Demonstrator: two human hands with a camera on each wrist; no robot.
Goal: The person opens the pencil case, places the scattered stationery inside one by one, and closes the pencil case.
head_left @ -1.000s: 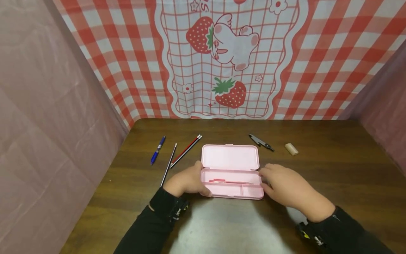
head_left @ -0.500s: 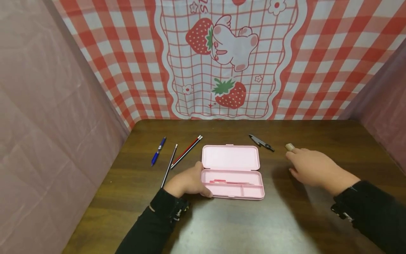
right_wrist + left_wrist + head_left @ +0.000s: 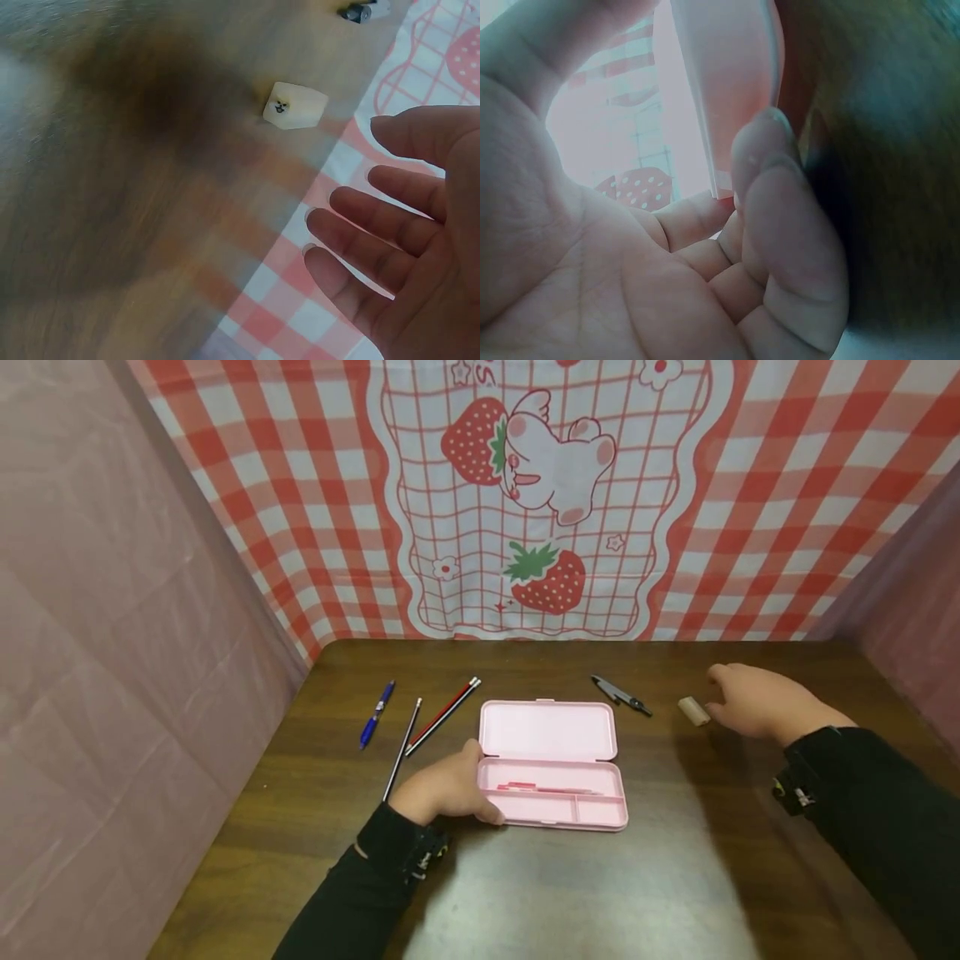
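A pink pencil case [image 3: 546,731] lies with its lid back on the brown table. Inside its tray is a thin red and pink stick-like item [image 3: 540,789]. My left hand [image 3: 442,785] grips the case at its left end; the left wrist view has curled fingers [image 3: 791,225] against the pink wall [image 3: 731,67]. Over at the right, my right hand [image 3: 765,702] hovers beside a whitish eraser [image 3: 693,711] with nothing in it. In the right wrist view its fingers [image 3: 367,232] are spread and relaxed, apart from the eraser, which bears a small dog-face print.
A grey compass [image 3: 621,695] lies behind the case on the right. To the left are a blue pen [image 3: 377,714], a dark pencil [image 3: 402,749] and two more pencils [image 3: 442,717] side by side. A red checked cloth [image 3: 330,527] hangs behind the table [image 3: 300,860].
My right hand has left the pencil case's right end, passed over the eraser's near side and moved to its right. The left hand has kept its grip on the case.
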